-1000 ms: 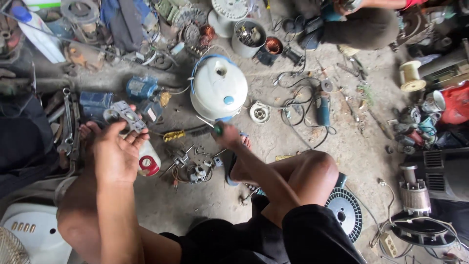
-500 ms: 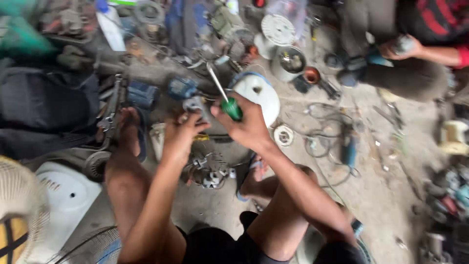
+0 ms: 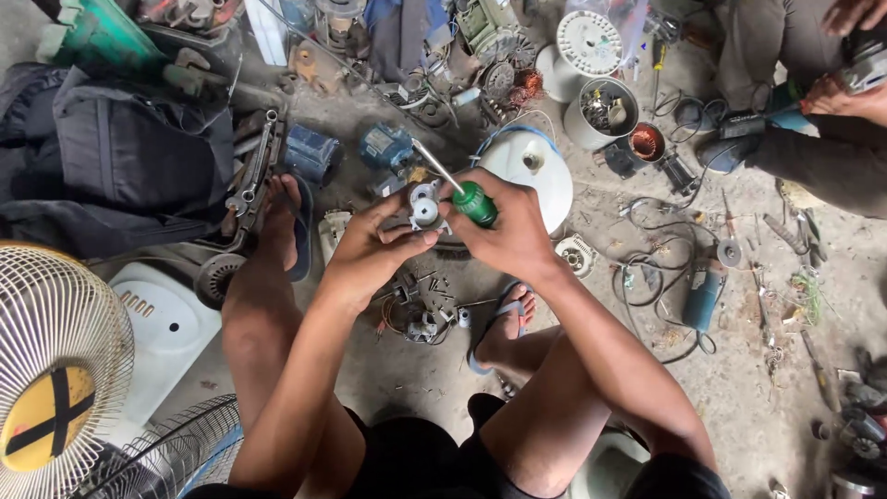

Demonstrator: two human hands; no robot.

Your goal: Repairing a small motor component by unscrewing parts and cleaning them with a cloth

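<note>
My left hand (image 3: pixel 370 249) holds a small grey metal motor part (image 3: pixel 425 209) just above the concrete floor. My right hand (image 3: pixel 508 231) grips a screwdriver (image 3: pixel 460 189) by its green handle, the shaft slanting up and to the left past the part. Both hands meet in the middle of the view, between my knees. Under them lie several loose screws and small motor pieces (image 3: pixel 420 319). A white round fan housing (image 3: pixel 531 171) sits right behind my right hand.
A fan guard (image 3: pixel 55 370) and white fan base (image 3: pixel 162 328) lie at the left, a dark bag (image 3: pixel 120 157) above them. An angle grinder (image 3: pixel 704 294) with cable lies at the right. Another person's hand (image 3: pixel 836 97) holds a tool at the top right. Motors and wrenches crowd the top.
The view has shifted. My right hand picked the green-handled screwdriver off the floor and brought it up to the motor part in my left hand.
</note>
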